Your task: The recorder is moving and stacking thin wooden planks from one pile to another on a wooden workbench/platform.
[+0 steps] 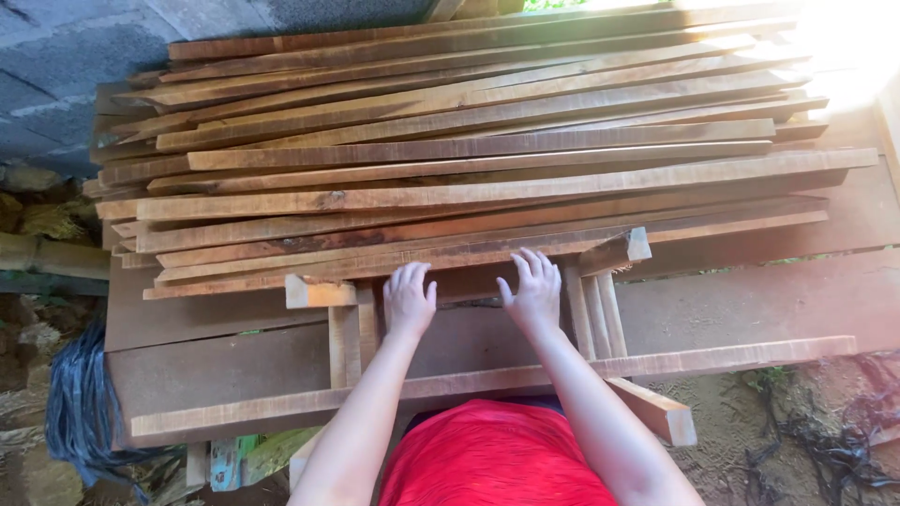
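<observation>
I count two hands, my left hand [409, 298] and my right hand [532, 289]. The stack of wooden slats [469, 159] holds more than twenty; I cannot tell the exact number. I count one long slat [731, 358] lying apart near me, one black plastic bundle [80, 403] and one block wall [66, 56].

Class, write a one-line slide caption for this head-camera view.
Left hand and right hand rest open on a stack of wooden slats.

Both bare forearms reach forward, side by side — the left hand [409, 298] and right hand [532, 289] lie palm-down, fingers spread and slightly curled, near each other but apart.
</observation>
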